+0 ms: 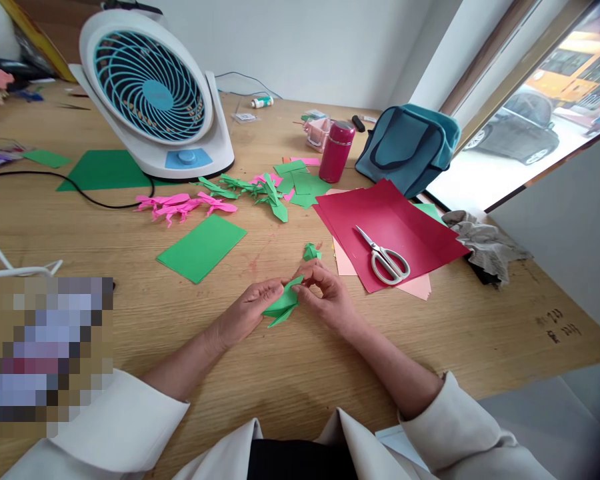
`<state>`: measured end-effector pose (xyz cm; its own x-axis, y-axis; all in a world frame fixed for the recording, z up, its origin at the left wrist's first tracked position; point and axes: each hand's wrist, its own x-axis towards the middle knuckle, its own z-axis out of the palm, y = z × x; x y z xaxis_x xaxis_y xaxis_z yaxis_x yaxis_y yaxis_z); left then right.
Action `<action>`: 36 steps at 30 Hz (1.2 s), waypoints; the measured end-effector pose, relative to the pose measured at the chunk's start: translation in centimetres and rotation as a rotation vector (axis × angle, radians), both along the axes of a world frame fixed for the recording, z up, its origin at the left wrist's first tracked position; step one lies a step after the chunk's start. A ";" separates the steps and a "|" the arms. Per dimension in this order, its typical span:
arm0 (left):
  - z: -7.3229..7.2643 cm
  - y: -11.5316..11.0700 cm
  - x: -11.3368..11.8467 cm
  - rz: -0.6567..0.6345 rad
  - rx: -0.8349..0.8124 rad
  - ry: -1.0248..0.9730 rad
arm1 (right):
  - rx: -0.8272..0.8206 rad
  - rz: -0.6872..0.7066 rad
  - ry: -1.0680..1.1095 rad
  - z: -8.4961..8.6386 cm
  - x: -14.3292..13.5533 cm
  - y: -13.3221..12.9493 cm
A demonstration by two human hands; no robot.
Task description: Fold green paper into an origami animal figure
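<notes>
A folded green paper piece (284, 304) is held between my two hands above the near middle of the table. My left hand (247, 310) pinches its left edge between thumb and fingers. My right hand (327, 293) has thumb and fingertips closed on its upper right edge. Just beyond my right fingers lies a small folded green paper piece (312, 251). A rectangular green paper stack (203, 247) lies to the left. Farther back are pink folded paper figures (173, 205) and green folded paper figures (273, 200).
White-handled scissors (389, 265) rest on red paper sheets (410, 227) at the right. Behind them stand a magenta bottle (337, 152) and a teal bag (410, 150). A white fan (155, 93) with a black cable is at the back left. A blurred patch hides the left edge.
</notes>
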<state>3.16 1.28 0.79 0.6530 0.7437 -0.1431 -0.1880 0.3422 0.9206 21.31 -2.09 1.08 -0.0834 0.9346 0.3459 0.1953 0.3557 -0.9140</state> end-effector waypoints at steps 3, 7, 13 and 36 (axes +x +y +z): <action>-0.1 0.0 0.1 0.028 -0.030 -0.022 | 0.007 0.010 -0.003 0.0 0.0 0.0; -0.4 0.2 -0.2 0.045 -0.097 0.051 | 0.033 -0.002 -0.025 0.1 0.1 -0.1; -0.3 0.8 -0.9 -0.013 -0.185 0.072 | 0.065 0.024 -0.019 0.5 0.1 -0.4; -0.5 0.4 -0.4 -0.125 0.263 0.163 | 0.097 -0.005 -0.096 1.0 -0.1 -0.6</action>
<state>2.75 1.64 0.28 0.7257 0.6848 -0.0669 -0.0027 0.1000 0.9950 21.23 -2.74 2.09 -0.1161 0.8975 0.4256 0.2822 0.4406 -0.8522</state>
